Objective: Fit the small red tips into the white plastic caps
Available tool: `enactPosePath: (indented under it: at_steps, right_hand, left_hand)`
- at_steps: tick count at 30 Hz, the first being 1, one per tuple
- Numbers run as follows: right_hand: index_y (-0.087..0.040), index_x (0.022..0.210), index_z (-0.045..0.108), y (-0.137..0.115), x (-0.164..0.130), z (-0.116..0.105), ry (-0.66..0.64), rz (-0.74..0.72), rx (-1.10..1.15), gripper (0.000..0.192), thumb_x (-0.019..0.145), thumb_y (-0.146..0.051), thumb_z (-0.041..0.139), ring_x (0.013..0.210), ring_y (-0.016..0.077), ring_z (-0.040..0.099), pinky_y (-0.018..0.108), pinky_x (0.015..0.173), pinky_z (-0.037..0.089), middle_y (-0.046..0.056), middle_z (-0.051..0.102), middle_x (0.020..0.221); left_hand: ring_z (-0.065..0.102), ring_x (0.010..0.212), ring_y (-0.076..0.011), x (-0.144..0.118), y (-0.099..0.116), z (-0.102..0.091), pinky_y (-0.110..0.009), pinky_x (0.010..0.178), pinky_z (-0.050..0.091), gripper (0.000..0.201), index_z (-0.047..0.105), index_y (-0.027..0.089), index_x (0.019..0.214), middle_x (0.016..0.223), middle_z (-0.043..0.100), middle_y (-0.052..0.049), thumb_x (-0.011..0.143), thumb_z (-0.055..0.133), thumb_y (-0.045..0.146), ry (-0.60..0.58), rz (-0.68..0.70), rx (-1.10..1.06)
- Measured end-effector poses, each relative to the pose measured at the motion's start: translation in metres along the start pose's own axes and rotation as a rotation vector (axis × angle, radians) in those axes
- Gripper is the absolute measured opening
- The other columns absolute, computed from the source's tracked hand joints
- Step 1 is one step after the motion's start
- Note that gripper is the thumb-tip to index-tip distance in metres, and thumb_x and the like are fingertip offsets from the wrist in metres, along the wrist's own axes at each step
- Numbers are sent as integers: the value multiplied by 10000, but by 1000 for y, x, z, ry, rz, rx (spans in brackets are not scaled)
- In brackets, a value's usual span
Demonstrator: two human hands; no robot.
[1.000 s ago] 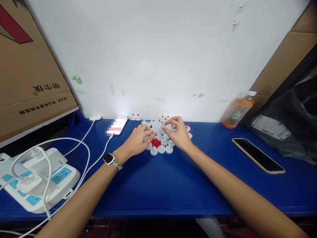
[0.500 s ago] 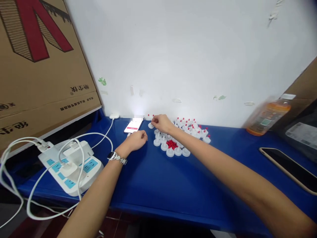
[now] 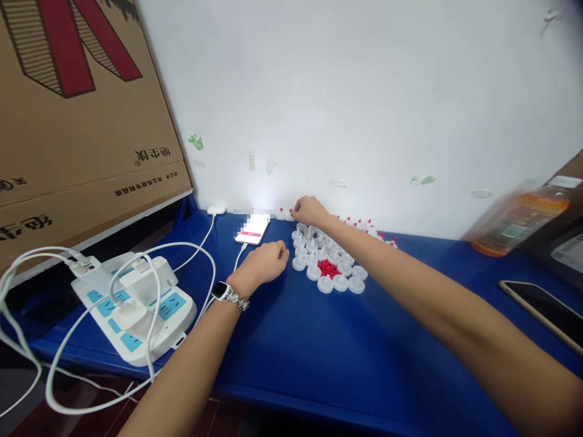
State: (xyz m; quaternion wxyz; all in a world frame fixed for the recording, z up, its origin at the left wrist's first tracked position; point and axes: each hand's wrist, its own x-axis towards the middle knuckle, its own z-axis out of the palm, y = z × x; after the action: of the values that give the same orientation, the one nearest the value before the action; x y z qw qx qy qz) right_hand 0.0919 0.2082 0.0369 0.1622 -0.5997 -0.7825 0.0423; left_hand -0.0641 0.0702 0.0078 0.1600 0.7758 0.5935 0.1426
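My right hand [image 3: 310, 210] is at the wall side of the desk, its fingers pinched beside a short row of white plastic caps with red tips [image 3: 281, 214]. It appears to hold one white cap, mostly hidden by the fingers. Closer to me stands a cluster of white round caps with narrow spouts [image 3: 325, 283]. A heap of small red tips [image 3: 328, 268] lies among them. More red-tipped caps [image 3: 359, 224] stand behind my right forearm. My left hand [image 3: 268, 262] rests left of the cluster with curled fingers; what they hold, if anything, is hidden.
A lit phone [image 3: 252, 229] with a cable lies near the wall on the blue desk [image 3: 310, 346]. A white power strip [image 3: 136, 315] with looping cords is at left, before a cardboard box [image 3: 91, 133]. An orange drink bottle [image 3: 519, 221] and another phone [image 3: 542, 306] are at right.
My right hand has moved back toward the wall, to the row of red-tipped caps, from where it held a white cap nearer me. The view has shifted slightly left.
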Motion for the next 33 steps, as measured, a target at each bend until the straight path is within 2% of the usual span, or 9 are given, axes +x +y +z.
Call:
enactPosePath:
  at_steps: [5, 11, 13, 16, 19, 22, 26, 30, 33]
  right_hand:
    - [-82, 1137, 678, -14, 16, 21, 67, 114, -21, 356, 826, -248, 633, 1093, 330, 661, 392, 899, 506, 238, 668, 1187]
    - [-145, 1048, 693, -23, 4, 19, 106, 129, 25, 241, 860, -216, 559, 1043, 301, 668, 373, 856, 502, 179, 699, 1107]
    - [-178, 993, 695, -21, -14, 9, 155, 67, 46, 208, 887, -265, 539, 1058, 286, 650, 366, 879, 486, 146, 701, 1088]
    - [-195, 932, 673, -12, -55, -7, 306, -111, 148, 171, 886, -309, 554, 1058, 258, 627, 350, 908, 461, 112, 685, 1101]
    - [-202, 971, 641, 3, -106, -19, 274, -226, 351, 150, 890, -291, 551, 790, 178, 657, 285, 753, 476, 47, 712, 932]
    - [-206, 961, 636, 18, -149, -27, 218, -320, 478, 125, 877, -230, 547, 706, 149, 646, 261, 690, 463, 10, 713, 853]
    - [-207, 956, 640, 33, -181, -30, 268, -338, 540, 130, 850, -193, 567, 754, 154, 641, 272, 727, 473, 2, 707, 867]
    - [-203, 1045, 616, 39, -191, -29, 363, -357, 536, 206, 850, -160, 565, 839, 179, 656, 301, 783, 493, 29, 707, 947]
    - [-202, 1041, 604, 37, -190, -31, 466, -371, 472, 196, 868, -132, 544, 899, 209, 657, 343, 838, 496, 57, 699, 992]
  left_hand:
    - [619, 703, -224, 0, 1, 1, -308, 615, 361, 255, 548, 234, 840, 806, 676, -49, 968, 405, 401, 7, -5, 15]
    - [616, 691, -216, 0, 0, -1, -303, 595, 345, 288, 518, 232, 809, 801, 670, -44, 989, 380, 410, 15, 7, 2]
    - [625, 736, -214, 0, 3, -3, -303, 613, 357, 281, 513, 229, 836, 849, 677, -50, 1006, 352, 386, 52, 22, -13]
    - [623, 788, -213, -1, 11, -6, -307, 640, 369, 297, 489, 223, 883, 879, 662, -55, 1037, 298, 391, 240, 70, -66]
    - [616, 828, -212, -2, 24, -6, -309, 674, 392, 291, 472, 222, 956, 900, 637, -46, 1048, 301, 439, 407, 196, -135]
    - [593, 796, -198, -3, 39, -3, -308, 678, 407, 269, 460, 224, 948, 907, 608, -35, 1044, 335, 442, 344, 368, -110]
    - [556, 761, -189, -4, 57, 7, -317, 692, 411, 256, 454, 220, 904, 884, 574, -31, 1056, 296, 350, 241, 546, 30]
    - [536, 762, -188, 1, 68, 16, -318, 711, 400, 254, 456, 210, 862, 821, 558, -28, 1045, 292, 274, 310, 633, 58]
    - [490, 665, -159, 5, 73, 21, -303, 659, 362, 273, 430, 208, 796, 722, 511, -1, 1035, 307, 257, 412, 584, -59]
